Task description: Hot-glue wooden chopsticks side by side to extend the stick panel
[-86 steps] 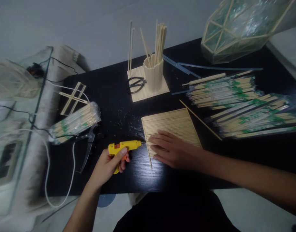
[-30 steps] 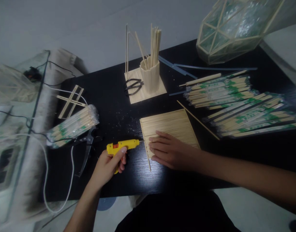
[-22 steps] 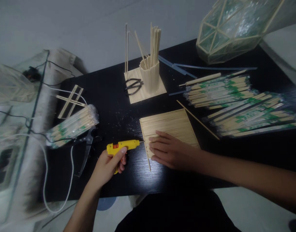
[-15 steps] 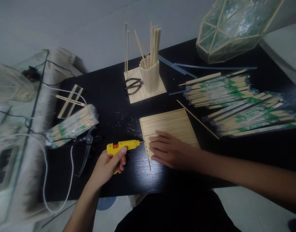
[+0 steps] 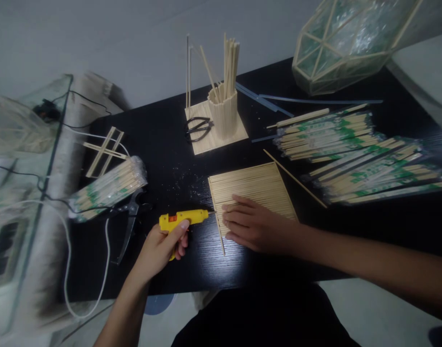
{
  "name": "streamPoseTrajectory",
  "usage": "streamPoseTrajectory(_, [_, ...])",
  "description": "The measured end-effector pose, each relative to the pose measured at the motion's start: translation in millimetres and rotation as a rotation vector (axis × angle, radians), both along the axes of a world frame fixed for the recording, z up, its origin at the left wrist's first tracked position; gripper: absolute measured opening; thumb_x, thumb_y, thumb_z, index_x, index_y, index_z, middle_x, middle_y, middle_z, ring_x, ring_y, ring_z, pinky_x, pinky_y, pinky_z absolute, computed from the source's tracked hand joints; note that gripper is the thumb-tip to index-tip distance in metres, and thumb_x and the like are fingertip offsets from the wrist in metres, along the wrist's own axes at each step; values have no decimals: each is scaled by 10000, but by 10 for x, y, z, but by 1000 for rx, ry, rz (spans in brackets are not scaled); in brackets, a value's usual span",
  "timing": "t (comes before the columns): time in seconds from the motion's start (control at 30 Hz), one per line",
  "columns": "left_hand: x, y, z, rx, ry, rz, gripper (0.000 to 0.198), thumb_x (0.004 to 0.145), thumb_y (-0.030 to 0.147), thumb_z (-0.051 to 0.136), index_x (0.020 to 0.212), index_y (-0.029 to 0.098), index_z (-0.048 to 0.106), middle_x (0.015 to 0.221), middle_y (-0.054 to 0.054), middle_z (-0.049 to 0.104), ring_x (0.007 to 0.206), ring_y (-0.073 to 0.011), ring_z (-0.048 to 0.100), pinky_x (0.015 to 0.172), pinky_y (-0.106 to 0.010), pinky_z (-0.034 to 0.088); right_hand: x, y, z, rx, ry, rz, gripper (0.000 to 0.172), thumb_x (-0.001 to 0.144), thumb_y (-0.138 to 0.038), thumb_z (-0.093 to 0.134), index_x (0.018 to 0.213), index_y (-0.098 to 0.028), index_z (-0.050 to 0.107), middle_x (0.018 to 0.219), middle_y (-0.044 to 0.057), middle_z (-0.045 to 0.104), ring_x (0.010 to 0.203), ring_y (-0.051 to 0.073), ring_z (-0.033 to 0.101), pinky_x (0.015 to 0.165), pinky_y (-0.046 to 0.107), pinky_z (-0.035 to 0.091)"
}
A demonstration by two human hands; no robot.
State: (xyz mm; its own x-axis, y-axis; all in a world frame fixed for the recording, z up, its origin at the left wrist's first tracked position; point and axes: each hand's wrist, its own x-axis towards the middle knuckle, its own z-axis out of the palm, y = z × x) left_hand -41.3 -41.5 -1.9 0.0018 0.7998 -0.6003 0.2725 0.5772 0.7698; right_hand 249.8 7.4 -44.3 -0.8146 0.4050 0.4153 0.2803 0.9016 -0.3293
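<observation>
My left hand (image 5: 162,246) grips a yellow glue gun (image 5: 183,219), its nozzle pointing right at the left edge of a flat mat of bamboo sticks (image 5: 255,185) on the black table (image 5: 170,149). A single stick (image 5: 218,229) lies across the mat's left edge, just past the nozzle. My right hand (image 5: 255,225) lies flat on the mat's near part, fingers stretched out and pressing the sticks down.
Black pliers (image 5: 129,219) and a wrapped bundle of sticks (image 5: 107,187) lie left of the gun, with a small stick frame (image 5: 105,150) behind. Scissors (image 5: 197,128) and a stick-built cup (image 5: 224,113) stand on a wooden base. Wrapped chopstick bundles (image 5: 354,149) fill the right; a faceted frame (image 5: 347,41) sits far right.
Both hands stay in place with the glue gun at the mat's edge; only the view has shifted slightly.
</observation>
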Motion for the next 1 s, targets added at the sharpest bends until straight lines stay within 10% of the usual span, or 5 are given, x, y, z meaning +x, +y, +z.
streamPoseTrajectory(1.0, [-46,-121,36,-59,20,-124,692,872,798,690,612,157,668,498,-41,613,425,-125,579,435,-209,458,-4,12,10,33,-6,-1,181,1096,-257,608,1120,-136,741,1115,76,767,1248,223,684,1263,455,419])
